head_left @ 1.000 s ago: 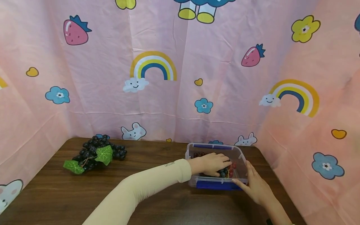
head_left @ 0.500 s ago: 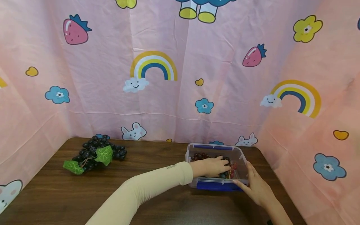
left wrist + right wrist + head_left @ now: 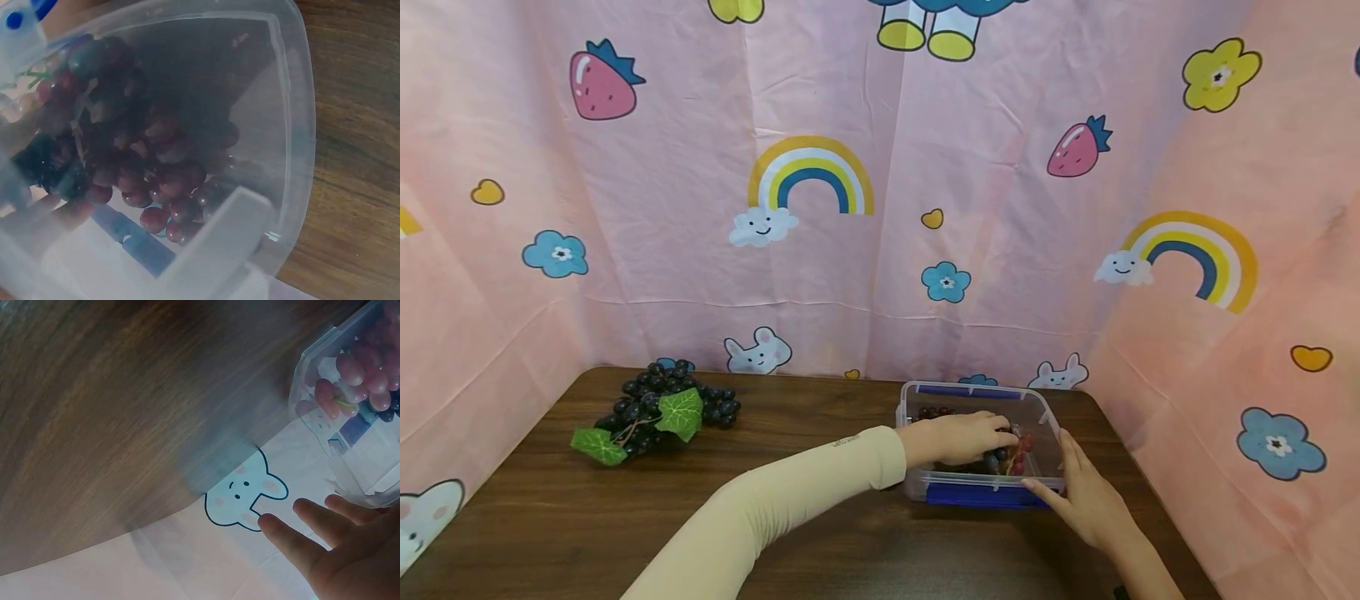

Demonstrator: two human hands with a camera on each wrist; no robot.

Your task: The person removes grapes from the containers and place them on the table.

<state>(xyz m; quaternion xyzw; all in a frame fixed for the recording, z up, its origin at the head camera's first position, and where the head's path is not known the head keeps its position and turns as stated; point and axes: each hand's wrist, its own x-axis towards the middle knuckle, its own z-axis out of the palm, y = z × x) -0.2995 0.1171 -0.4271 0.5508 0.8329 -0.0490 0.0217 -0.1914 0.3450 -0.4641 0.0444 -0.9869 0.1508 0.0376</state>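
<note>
A clear plastic box [image 3: 981,496] with blue latches stands at the table's right, holding red grapes [image 3: 1025,442], dark grapes [image 3: 996,460] and reddish-purple grapes [image 3: 936,412]. My left hand [image 3: 962,437] reaches in over the near-left rim, its fingers lying over the grapes; their tips are partly hidden. Through the cloudy box wall, the left wrist view shows purple grapes [image 3: 169,187] and blurred fingers beside dark ones. My right hand [image 3: 1086,500] rests against the box's right end, thumb at the front rim. Its fingers look straight and spread in the right wrist view.
A bunch of black grapes [image 3: 647,404] with green leaves lies at the back left of the brown wooden table [image 3: 820,533]. Pink patterned cloth [image 3: 850,275] hangs close behind and along the sides. The box stands near the table's back right edge.
My left hand has shifted slightly over the grapes in the box, moving down, then back up a little. My right hand stays at the box's right end. The black bunch has not moved.
</note>
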